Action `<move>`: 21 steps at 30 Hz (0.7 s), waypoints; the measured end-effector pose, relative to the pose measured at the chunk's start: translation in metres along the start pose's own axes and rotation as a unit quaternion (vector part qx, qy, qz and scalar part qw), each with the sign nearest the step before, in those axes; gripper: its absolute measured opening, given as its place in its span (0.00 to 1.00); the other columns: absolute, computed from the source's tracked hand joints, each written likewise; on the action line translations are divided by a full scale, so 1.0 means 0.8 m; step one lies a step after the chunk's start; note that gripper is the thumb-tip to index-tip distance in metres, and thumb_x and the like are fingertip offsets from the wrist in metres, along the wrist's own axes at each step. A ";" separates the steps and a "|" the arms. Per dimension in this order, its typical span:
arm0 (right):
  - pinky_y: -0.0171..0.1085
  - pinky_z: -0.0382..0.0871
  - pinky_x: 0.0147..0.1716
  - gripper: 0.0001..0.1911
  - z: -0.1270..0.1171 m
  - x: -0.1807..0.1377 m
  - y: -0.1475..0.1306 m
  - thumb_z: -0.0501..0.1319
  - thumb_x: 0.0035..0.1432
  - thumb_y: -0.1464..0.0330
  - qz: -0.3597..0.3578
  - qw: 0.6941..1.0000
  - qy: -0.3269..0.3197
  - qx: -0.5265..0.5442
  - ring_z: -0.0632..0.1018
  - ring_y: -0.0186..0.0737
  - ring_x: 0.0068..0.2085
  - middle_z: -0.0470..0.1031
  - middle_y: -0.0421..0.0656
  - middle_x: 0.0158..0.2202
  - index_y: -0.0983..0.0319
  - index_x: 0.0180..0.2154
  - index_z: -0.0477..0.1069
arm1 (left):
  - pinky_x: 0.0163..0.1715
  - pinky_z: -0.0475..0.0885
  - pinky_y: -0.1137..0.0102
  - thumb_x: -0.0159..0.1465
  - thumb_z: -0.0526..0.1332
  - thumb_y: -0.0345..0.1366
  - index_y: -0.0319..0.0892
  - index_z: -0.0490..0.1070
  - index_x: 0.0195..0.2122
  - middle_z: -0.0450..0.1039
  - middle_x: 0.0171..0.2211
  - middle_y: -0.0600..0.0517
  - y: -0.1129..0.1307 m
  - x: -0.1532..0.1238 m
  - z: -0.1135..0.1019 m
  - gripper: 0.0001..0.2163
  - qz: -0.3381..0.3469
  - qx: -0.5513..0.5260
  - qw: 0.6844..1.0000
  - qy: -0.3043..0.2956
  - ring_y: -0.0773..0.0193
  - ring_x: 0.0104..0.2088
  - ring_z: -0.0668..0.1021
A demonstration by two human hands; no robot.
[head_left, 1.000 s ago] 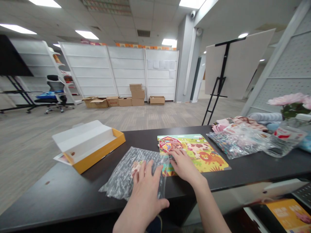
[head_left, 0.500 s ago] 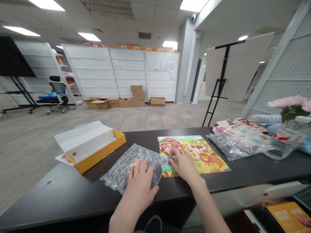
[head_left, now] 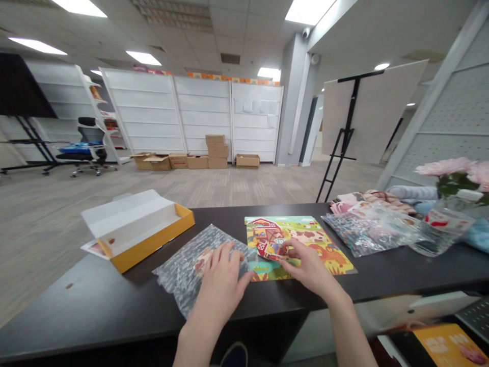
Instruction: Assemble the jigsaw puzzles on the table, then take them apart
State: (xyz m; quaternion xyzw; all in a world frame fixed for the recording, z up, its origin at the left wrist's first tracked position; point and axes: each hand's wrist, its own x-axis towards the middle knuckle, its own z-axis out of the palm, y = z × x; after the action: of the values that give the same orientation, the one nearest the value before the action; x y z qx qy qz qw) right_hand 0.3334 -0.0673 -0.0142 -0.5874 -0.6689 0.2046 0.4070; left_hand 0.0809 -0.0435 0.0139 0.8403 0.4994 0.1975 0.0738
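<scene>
My left hand (head_left: 225, 270) rests over a crinkled clear plastic bag (head_left: 187, 278), fingers stretched and thumb apart. A small pinkish-brown picture (head_left: 202, 261) shows beside its fingertips; whether it is in or on the bag I cannot tell. To the right lies a colourful farm picture board (head_left: 305, 224) with a red barn, a cow and a lion. Over its lower middle, my right hand (head_left: 305, 262) has thumb and fingers curled together at the edge of a red barn piece (head_left: 267, 239). The piece's lower edge looks slightly raised; its grip is partly hidden.
An open yellow box (head_left: 153, 247) with a white lid stands at the table's left. Plastic packets (head_left: 374, 229), folded cloths (head_left: 412, 192) and pink flowers (head_left: 451, 167) crowd the right end. An easel (head_left: 344, 137) stands behind the black table (head_left: 126, 311).
My right hand has shifted right and down, from lying over the barn to pinching at its edge. More of the barn now shows. My left hand stays on the bag.
</scene>
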 end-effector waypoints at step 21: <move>0.41 0.78 0.43 0.18 -0.038 -0.039 0.038 0.71 0.56 0.60 0.045 0.966 -0.031 0.251 0.80 0.39 0.41 0.77 0.47 0.53 0.57 0.47 0.77 | 0.58 0.69 0.55 0.67 0.65 0.38 0.45 0.63 0.65 0.75 0.57 0.43 0.044 0.028 0.072 0.26 0.161 -0.079 0.984 0.003 0.52 0.56 0.76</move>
State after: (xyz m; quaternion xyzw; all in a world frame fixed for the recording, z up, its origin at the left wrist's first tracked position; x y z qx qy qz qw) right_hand 0.3756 -0.0964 -0.0284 -0.4890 -0.5816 0.4024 0.5106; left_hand 0.1423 -0.0374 -0.0218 0.9008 0.3404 0.2481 0.1058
